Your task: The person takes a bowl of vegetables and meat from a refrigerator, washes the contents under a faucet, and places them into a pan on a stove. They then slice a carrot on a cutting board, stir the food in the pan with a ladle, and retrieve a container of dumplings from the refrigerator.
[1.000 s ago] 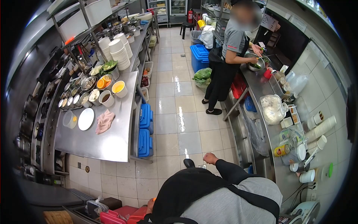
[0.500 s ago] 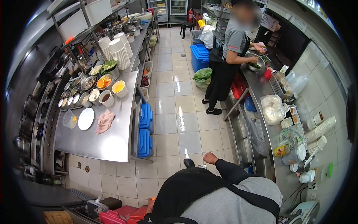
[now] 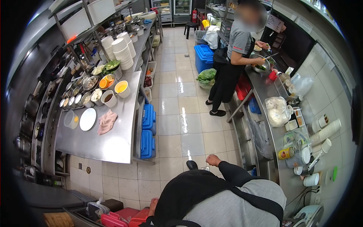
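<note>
My right hand [image 3: 213, 160], at the end of a dark sleeve, hangs over the tiled floor with its fingers curled in and nothing visible in them. Below it shows the tip of a black shoe [image 3: 191, 165]. Down at the lower left, my left hand [image 3: 153, 206] is partly hidden by my black apron [image 3: 177, 189]. Its fingers are too covered to read. The nearest thing to it is a red container [image 3: 139, 218] at the bottom edge.
To the left, a steel table [image 3: 98, 145] bears a white plate [image 3: 87, 119], a pink cloth [image 3: 107, 122] and several food tubs. At the right counter [image 3: 261, 85], a co-worker [image 3: 238, 53] holds a utensil over a metal bowl [image 3: 262, 67]. Blue lidded bins [image 3: 148, 143] stand under the table.
A small orange thing seen at my left hand is now out of sight. The co-worker's hands have shifted, and a utensil shows over the bowl. My right hand stays in place.
</note>
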{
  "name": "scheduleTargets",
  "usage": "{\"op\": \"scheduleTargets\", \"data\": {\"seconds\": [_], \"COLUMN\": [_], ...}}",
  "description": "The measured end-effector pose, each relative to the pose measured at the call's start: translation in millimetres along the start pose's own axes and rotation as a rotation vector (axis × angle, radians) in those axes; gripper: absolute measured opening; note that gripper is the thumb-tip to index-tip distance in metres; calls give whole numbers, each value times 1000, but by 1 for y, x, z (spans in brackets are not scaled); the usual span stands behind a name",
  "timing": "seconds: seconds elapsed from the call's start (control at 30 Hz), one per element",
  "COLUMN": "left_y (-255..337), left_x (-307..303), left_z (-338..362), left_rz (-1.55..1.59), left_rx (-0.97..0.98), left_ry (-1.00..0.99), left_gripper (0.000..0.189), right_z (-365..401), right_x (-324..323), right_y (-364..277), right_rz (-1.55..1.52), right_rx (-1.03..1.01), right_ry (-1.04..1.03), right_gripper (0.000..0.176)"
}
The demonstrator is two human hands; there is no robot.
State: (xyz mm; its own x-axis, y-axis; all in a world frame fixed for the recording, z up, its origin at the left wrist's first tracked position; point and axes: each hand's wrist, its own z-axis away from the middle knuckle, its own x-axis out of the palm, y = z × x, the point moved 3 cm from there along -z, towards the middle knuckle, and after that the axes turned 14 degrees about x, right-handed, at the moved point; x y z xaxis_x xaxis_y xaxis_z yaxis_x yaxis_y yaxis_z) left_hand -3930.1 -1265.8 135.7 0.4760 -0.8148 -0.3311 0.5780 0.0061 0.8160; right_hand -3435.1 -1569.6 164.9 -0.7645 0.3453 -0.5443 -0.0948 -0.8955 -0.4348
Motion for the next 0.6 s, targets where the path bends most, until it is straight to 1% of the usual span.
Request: {"op": "scheduleTargets", "data": {"seconds": [0.03,0.1,0.23,0.3,0.33,0.4,0.53,0.6], "left_y": [0,-3,-11,-14,-16,-20,-33,-40], "left_x": [0,-1,-7,-11,-13,-18,-31,-37], "left_z": [-1,-1,4,6,8,12,26,36], "left_rz": [1,-5,-2,8,13,32,87,127], "left_rx": [15,33,43,49,52,59,76,87], "left_ry": [3,11,46,74,88,119,189,222], "left_gripper": [44,42,40,39,38,37,34,33], "right_z": [-2,-2,-3,-2,-1,-1,14,23], "right_x": [2,4,11,15,17,21,28,34], "right_y": [1,-1,-5,-10,-12,-19,-42,-56], "right_rz": [1,52,73,125,127,99,117,111], "right_rx": [-1,-59,-77,-198,-199,-64,-98,-89], "right_ry": [-2,61,30,39,38,36,44,34], "right_gripper": [20,17,16,17,17,18,20,34]}}
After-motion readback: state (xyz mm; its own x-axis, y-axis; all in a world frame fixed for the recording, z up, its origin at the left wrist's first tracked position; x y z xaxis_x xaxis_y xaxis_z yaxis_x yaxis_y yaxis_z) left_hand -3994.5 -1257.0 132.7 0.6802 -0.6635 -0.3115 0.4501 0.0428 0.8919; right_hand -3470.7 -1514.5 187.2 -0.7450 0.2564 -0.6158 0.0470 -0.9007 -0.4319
